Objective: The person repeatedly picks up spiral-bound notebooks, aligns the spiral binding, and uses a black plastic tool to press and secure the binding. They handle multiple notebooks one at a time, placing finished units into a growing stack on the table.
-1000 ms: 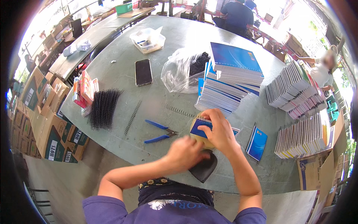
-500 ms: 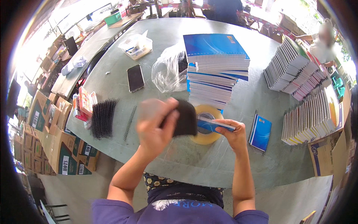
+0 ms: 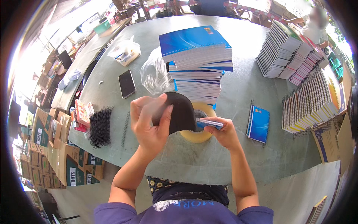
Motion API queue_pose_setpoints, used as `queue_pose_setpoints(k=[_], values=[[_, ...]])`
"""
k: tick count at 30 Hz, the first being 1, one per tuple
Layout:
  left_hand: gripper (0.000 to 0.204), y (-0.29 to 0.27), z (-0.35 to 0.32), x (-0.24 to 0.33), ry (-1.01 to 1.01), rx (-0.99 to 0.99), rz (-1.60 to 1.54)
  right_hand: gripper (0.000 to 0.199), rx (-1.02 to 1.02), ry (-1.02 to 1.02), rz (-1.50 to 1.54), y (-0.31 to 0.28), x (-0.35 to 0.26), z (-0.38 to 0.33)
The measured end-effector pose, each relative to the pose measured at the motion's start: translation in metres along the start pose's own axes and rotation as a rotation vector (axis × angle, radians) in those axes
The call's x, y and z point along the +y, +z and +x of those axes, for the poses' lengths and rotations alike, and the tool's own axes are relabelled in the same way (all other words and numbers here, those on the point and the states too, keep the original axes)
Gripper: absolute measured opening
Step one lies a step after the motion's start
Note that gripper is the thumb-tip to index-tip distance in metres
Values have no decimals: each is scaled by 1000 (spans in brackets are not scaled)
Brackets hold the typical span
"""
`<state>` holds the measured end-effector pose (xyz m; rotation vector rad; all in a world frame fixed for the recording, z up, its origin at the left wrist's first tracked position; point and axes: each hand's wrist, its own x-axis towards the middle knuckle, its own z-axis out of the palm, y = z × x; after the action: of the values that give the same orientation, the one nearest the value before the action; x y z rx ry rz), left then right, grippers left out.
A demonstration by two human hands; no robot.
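Note:
My left hand (image 3: 149, 121), slightly blurred, pinches the edge of a curved black sheet (image 3: 179, 114) between thumb and fingers. My right hand (image 3: 225, 135) grips a thin blue-covered notebook (image 3: 215, 123), seen nearly edge-on. The sheet's far end meets the notebook; whether they are joined I cannot tell. Beneath both hands a large roll of yellowish tape (image 3: 197, 136) lies on the table. Just beyond it rises a tall stack of blue-covered books (image 3: 195, 43) with white page edges. To the right lies a small blue spiral notebook (image 3: 258, 124).
Black binding coils (image 3: 100, 127) are bunched at the left, with a single coil (image 3: 125, 128) beside them. A phone (image 3: 127, 83), a clear plastic bag (image 3: 154, 74) and a white tub (image 3: 128, 54) lie farther back. Spiral-bound stacks (image 3: 307, 100) line the right, where another person (image 3: 316, 28) stands beyond.
The black sheet is bent into more of a curve, and my hands have come closer together. The whole view has shifted a little, moving the table's contents within it.

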<state>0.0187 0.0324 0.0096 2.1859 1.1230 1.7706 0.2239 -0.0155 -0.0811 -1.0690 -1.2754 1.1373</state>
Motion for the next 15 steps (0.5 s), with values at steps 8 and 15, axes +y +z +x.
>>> queue_pose_setpoints(k=[8,15], values=[[28,16,-4,0,227,-236,82,29,-35,31,1,-2,2,-2],[32,21,-1,11,112,-279,-44,32,-94,86,89,0,10,-3]])
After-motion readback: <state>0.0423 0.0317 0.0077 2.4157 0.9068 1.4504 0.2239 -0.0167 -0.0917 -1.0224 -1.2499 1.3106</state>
